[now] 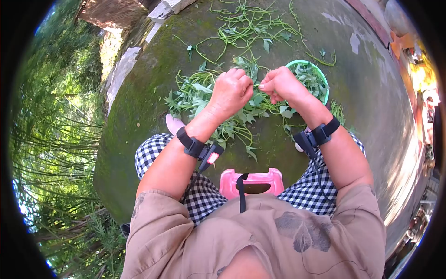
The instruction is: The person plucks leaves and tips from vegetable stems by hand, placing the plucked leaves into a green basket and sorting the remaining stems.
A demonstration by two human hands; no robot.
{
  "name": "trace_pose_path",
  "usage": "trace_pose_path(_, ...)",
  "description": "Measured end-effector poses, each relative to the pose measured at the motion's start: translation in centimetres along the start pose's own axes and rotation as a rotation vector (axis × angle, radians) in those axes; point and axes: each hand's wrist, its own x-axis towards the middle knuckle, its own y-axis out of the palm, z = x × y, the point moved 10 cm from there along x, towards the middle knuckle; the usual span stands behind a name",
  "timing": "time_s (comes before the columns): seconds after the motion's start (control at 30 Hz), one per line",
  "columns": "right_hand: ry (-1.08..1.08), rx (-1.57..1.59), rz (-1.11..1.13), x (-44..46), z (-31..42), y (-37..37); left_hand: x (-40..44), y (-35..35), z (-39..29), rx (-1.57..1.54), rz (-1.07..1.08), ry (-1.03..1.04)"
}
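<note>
My left hand (pixel 232 89) is closed in front of me, over a pile of leafy green stems (pixel 195 93) on the ground. Close to its right, my right hand (pixel 280 84) pinches a thin green stem that spans the small gap between the two hands. What my left fingers hold inside the fist is hidden. Just beyond my right hand stands a green-rimmed basket (pixel 327 95) with leaves (pixel 307 78) in it. My right wrist partly overlaps its near side.
Bare vine stems (pixel 251 25) lie spread on the mossy concrete (pixel 153 88) farther out. A pink stool (pixel 230 182) shows between my knees. Stone blocks (pixel 123 69) and bushes (pixel 55 116) border the left. Cluttered items (pixel 420 69) stand at the far right.
</note>
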Motion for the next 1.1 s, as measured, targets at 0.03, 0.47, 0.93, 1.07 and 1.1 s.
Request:
trace_pose_path(0.03,0.003,-0.031,-0.006,-0.5,0.2,0.1,-0.1,0.4,-0.6,0.006,0.014,0.031)
trace_pose_path(0.47,-0.079,-0.667,-0.119,-0.7,0.6,0.0,-1.6,4.4,-2.7,0.035,0.135,0.063)
trace_pose_path(0.93,-0.316,-0.708,-0.208,-1.0,2.7,0.5,-2.0,3.5,0.5,-0.159,-0.060,-0.228)
trace_pose_path(1.07,-0.380,-0.650,-0.230,-1.9,3.5,0.8,-3.1,4.4,4.0,-0.546,-0.059,-0.559)
trace_pose_path(1.1,-0.384,-0.636,-0.229,-1.8,3.4,0.8,-3.4,4.8,4.7,-0.673,-0.056,-0.671)
